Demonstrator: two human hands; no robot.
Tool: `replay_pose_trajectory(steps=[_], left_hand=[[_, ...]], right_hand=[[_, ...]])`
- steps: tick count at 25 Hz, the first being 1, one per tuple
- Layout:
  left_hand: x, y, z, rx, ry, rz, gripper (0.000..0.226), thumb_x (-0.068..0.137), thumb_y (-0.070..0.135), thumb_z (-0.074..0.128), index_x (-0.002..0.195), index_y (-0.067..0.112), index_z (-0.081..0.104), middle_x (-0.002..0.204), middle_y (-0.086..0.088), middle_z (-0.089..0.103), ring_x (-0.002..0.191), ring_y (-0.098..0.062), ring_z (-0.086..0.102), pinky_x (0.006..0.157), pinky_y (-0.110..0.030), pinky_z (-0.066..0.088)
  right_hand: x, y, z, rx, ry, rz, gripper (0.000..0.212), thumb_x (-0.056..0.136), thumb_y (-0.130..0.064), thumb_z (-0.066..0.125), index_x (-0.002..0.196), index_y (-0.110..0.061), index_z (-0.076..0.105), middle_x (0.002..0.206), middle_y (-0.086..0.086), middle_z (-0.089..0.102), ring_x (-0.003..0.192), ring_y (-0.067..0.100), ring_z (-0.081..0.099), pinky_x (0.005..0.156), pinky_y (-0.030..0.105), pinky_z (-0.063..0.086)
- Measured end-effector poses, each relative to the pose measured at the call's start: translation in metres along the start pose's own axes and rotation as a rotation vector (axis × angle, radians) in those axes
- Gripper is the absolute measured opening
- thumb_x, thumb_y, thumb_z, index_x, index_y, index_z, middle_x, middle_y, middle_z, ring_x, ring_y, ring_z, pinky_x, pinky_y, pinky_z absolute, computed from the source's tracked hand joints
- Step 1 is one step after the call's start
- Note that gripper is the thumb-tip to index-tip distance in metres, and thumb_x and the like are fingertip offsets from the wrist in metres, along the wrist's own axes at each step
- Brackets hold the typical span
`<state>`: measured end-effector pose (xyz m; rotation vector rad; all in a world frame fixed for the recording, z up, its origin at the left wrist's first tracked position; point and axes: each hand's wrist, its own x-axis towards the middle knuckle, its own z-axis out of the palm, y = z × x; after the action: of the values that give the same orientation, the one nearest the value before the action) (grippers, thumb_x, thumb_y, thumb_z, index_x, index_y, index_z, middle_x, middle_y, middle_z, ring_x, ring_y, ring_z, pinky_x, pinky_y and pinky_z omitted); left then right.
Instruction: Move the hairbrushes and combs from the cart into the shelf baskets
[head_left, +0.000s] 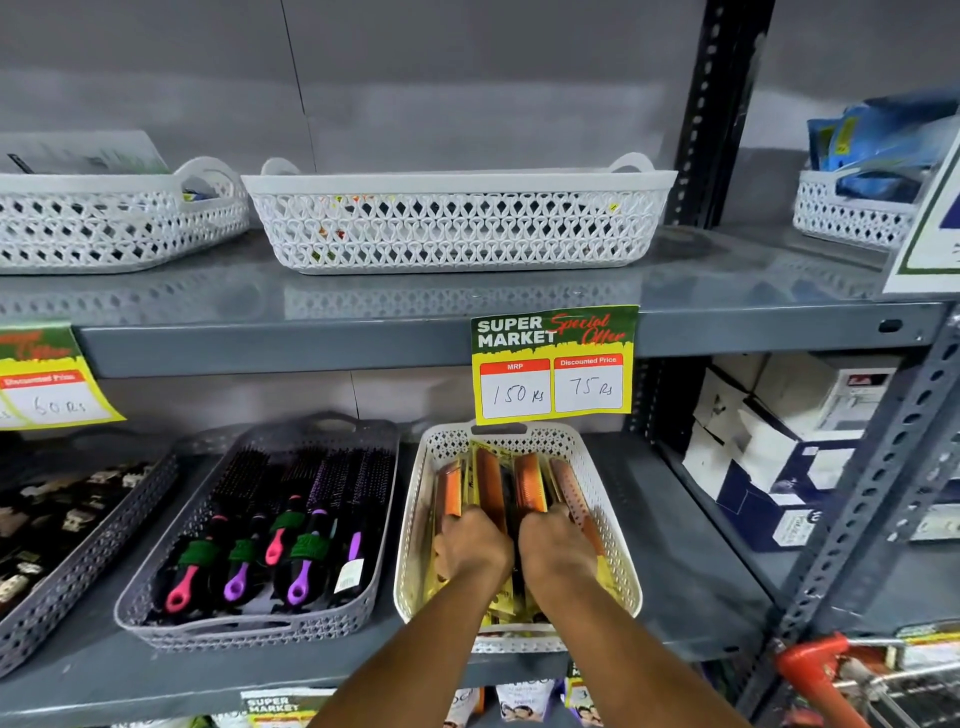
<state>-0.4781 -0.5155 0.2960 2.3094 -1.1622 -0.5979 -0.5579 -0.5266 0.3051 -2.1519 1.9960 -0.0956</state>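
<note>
Your left hand (470, 545) and right hand (556, 543) are both curled around packaged combs (530, 488) inside the white basket (613, 499), on the lower grey metal shelf (691, 566). Just beside it, a grey basket (363, 603) holds hairbrushes (291, 514). A yellow price tag (553, 364) hangs from the upper shelf; the red cart (826, 670) shows at lower right

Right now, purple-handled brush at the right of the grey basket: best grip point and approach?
Take the purple-handled brush by its handle, from above and the near side. It lies flat with the bristle head toward the back wall and the handle toward the grey basket front rim, beside a white tag. Neighbouring brushes crowd its left, so pinch top-down.
</note>
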Motion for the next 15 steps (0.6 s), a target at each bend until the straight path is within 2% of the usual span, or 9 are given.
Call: replay_pose_trajectory(steps=[6,10,12,14,15], left_hand=[[-0.001,0.000,0.002,0.018,0.036,0.011,0.029,0.093,0.025,0.049,0.120,0.020,0.059,0.126,-0.011,0.054,0.117,-0.034,0.049,0.094,-0.044,0.044],[-0.007,0.003,-0.002,0.031,0.074,0.045,0.031,0.096,0.024,0.042,0.122,0.017,0.057,0.129,-0.013,0.055,0.120,-0.035,0.047,0.099,-0.046,0.042],[-0.011,0.000,-0.006,0.054,0.140,0.122,0.035,0.096,0.025,0.042,0.128,0.016,0.053,0.132,-0.014,0.054,0.123,-0.036,0.047,0.099,-0.046,0.041],[-0.010,-0.007,-0.015,0.163,0.232,0.258,0.043,0.095,0.021,0.043,0.138,0.017,0.047,0.139,-0.014,0.050,0.126,-0.034,0.045,0.101,-0.043,0.041],[-0.009,-0.014,-0.020,0.224,0.299,0.325,0.046,0.095,0.020,0.041,0.141,0.017,0.044,0.142,-0.012,0.049,0.128,-0.031,0.045,0.102,-0.041,0.040]], right_hand=[[-0.007,0.002,-0.003,-0.067,0.055,-0.089,0.029,0.089,0.000,0.047,0.114,-0.004,0.059,0.114,0.016,0.052,0.096,0.033,0.062,0.080,0.042,0.055],[-0.011,0.005,-0.004,-0.129,0.089,-0.150,0.033,0.089,0.003,0.043,0.119,-0.001,0.055,0.118,0.017,0.050,0.104,0.034,0.059,0.080,0.042,0.053],[-0.009,0.006,-0.005,-0.142,0.110,-0.183,0.039,0.090,-0.002,0.039,0.128,-0.002,0.047,0.131,0.021,0.043,0.125,0.040,0.043,0.094,0.046,0.047],[-0.005,0.010,-0.006,-0.095,0.138,-0.232,0.052,0.091,-0.014,0.041,0.141,-0.009,0.030,0.146,0.019,0.029,0.142,0.041,0.010,0.111,0.049,0.027],[-0.004,0.013,-0.005,-0.054,0.185,-0.260,0.058,0.090,-0.020,0.042,0.144,-0.013,0.023,0.150,0.016,0.025,0.144,0.037,0.001,0.114,0.048,0.021]])
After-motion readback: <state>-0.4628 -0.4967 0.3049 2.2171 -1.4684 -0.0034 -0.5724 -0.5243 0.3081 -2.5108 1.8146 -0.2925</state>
